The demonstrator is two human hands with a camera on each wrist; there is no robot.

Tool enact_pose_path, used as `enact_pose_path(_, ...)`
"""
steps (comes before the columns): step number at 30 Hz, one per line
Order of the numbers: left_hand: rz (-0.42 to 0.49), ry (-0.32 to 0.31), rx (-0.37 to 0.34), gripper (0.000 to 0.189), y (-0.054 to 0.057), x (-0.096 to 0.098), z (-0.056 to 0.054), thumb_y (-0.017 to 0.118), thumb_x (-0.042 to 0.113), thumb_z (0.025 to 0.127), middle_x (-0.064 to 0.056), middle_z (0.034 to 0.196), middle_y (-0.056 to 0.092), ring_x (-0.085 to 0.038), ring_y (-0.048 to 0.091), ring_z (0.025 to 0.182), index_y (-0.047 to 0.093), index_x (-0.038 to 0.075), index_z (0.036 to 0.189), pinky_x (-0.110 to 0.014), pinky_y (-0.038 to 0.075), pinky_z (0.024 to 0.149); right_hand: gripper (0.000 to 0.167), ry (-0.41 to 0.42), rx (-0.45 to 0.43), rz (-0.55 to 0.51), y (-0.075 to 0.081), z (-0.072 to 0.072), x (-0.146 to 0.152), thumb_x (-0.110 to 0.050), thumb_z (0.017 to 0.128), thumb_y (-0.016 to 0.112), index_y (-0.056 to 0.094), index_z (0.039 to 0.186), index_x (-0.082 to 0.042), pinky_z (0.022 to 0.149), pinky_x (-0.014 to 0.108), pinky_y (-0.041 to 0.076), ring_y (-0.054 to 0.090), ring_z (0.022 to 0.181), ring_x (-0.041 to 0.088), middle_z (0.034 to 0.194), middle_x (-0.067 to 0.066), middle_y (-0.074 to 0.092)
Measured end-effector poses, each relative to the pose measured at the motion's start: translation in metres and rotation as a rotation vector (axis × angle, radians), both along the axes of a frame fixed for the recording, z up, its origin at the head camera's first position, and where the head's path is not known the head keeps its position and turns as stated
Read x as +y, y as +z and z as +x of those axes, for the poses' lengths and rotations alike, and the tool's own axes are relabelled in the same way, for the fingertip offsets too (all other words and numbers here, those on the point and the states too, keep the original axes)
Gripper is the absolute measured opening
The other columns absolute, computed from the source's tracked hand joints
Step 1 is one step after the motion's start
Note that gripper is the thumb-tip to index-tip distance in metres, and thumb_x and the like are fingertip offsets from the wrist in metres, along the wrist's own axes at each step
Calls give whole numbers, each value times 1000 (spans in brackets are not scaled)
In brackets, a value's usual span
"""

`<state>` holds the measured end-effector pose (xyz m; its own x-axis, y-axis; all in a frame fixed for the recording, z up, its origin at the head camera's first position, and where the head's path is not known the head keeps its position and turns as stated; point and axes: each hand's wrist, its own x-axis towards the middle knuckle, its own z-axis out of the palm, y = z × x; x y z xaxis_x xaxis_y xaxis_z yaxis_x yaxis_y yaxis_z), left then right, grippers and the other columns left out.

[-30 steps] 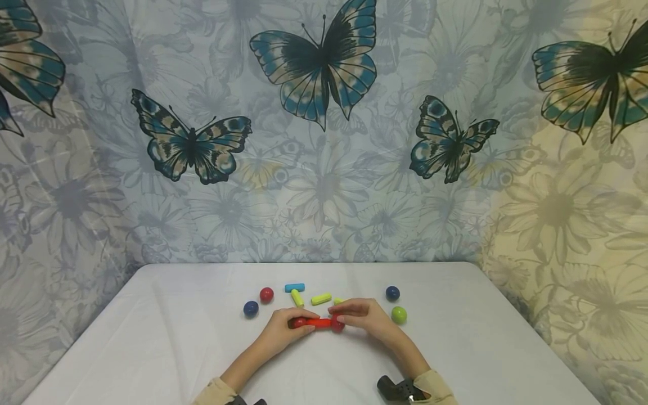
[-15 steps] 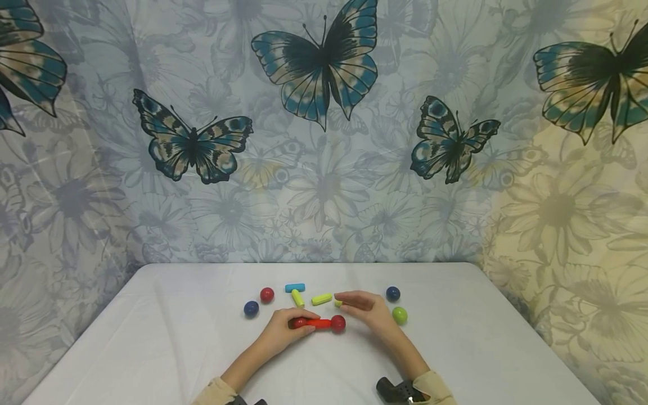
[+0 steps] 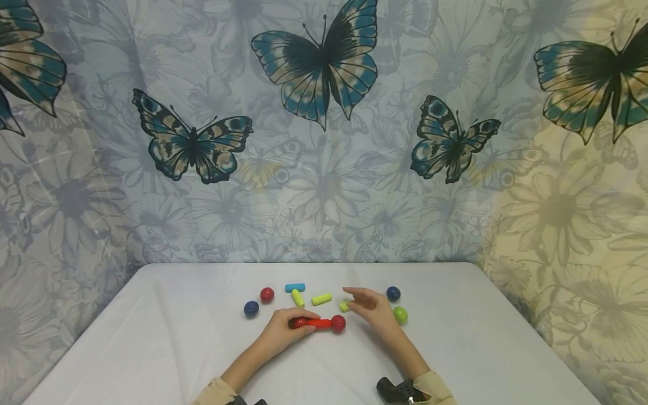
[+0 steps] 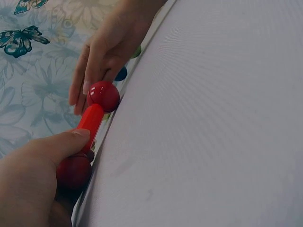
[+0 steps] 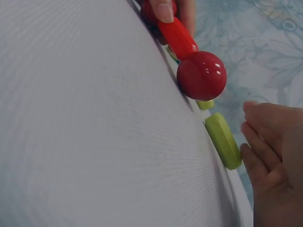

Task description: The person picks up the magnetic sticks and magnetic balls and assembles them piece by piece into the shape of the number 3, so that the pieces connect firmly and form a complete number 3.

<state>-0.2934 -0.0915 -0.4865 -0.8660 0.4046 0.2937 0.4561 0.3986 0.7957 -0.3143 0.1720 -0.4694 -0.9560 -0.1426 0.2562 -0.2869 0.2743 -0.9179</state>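
My left hand (image 3: 278,331) pinches an orange-red stick (image 3: 320,323) between thumb and fingers. A glossy red ball (image 3: 338,324) sits on the stick's right end. Another red ball (image 3: 300,322) is at the left end, partly covered by the fingers. My right hand (image 3: 376,310) holds nothing; its fingers are spread from the thumb, to the right of the joined piece. Close by those fingers lies a yellow-green stick (image 3: 345,306), partly hidden in the head view. In the right wrist view this faceted stick (image 5: 223,141) shows whole, right beside the fingertips.
On the white-covered table (image 3: 202,349), a blue stick (image 3: 295,287) and yellow-green sticks (image 3: 321,299) lie beyond the hands. A red ball (image 3: 266,295) and a dark blue ball (image 3: 251,309) are at left; another dark blue ball (image 3: 393,293) and a green ball (image 3: 400,315) at right.
My right hand has let go of the red ball on the right end and moved back and right toward the nearby yellow-green stick. My left hand keeps its hold without moving.
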Motion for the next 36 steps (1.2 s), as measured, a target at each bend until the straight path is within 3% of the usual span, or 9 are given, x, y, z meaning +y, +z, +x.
enact_pose_path(10,7,-1,-16,23,1,0,1,73,29,87,7,109,73,-7,60,98,73,29,110,-20,49,86,39,-80,57,74,-3,0,0,-4,85,72,68,122,-14,116,50,32,51,133,27,131,5,66)
enact_pose_path(20,7,0,-22,23,1,0,1,73,29,87,6,109,72,-7,60,98,74,29,110,-19,49,86,44,-155,28,161,-4,0,-2,9,82,64,69,119,-14,112,48,37,51,133,29,129,5,67)
enact_pose_path(36,26,-2,-27,24,1,1,0,74,27,87,6,109,72,-5,60,98,73,28,110,-18,49,87,37,-187,79,172,-6,0,2,7,80,69,70,113,-8,110,45,42,58,126,30,122,10,69)
